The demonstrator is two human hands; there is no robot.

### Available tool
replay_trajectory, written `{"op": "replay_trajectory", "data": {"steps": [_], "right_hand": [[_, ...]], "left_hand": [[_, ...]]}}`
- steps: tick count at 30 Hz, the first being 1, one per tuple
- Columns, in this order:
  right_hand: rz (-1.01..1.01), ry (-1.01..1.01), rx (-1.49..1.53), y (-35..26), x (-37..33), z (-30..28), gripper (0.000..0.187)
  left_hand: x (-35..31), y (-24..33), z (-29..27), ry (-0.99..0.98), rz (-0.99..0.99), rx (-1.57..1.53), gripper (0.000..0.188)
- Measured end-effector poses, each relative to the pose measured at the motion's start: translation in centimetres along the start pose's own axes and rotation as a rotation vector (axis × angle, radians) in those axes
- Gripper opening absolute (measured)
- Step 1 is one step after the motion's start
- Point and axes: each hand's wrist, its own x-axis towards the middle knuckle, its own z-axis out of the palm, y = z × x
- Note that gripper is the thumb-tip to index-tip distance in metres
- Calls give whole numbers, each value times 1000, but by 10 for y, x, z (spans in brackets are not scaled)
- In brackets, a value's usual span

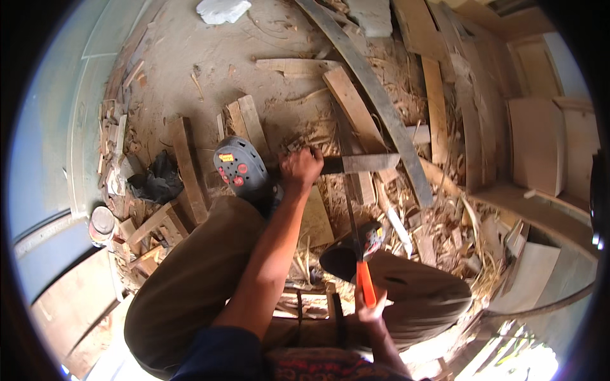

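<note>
My left hand (301, 166) is closed around a short wooden board (372, 162) lying crosswise in front of me, pressing on it beside my left shoe. In my right hand (370, 308), low and to the right, is the orange handle of a handsaw (365, 280). Its thin dark blade points away from me and shows almost edge-on. The blade reaches the board to the right of my left hand; whether its teeth are in the wood I cannot tell. A dark grey clog (240, 169) with red and yellow badges touches the board's left end area.
Wood shavings and offcuts (438, 238) cover the ground. A long dark plank (375, 95) slants across the far right, beside a shorter board (356, 108). A black plastic bag (155, 179) and a tin can (101, 223) are at left. Wooden panels (535, 146) stand at right.
</note>
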Motion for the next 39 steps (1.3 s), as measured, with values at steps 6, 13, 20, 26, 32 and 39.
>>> {"op": "replay_trajectory", "data": {"steps": [6, 13, 20, 26, 32, 39], "right_hand": [[-213, 175, -18, -52, 127, 37, 22], [-143, 151, 0, -38, 141, 41, 17], [-121, 132, 2, -62, 127, 52, 19], [-115, 127, -15, -63, 124, 56, 19], [-127, 108, 84, -51, 123, 58, 20], [205, 168, 575, -35, 19, 19, 11]], "left_hand": [[17, 1, 0, 37, -66, -83, 45], [29, -3, 3, 99, -73, -79, 49], [20, -30, -10, 15, -81, -61, 49], [25, -33, -4, 55, 59, 5, 49], [32, -28, -26, -146, -5, -103, 51], [27, -30, -36, -335, -62, -30, 50]]}}
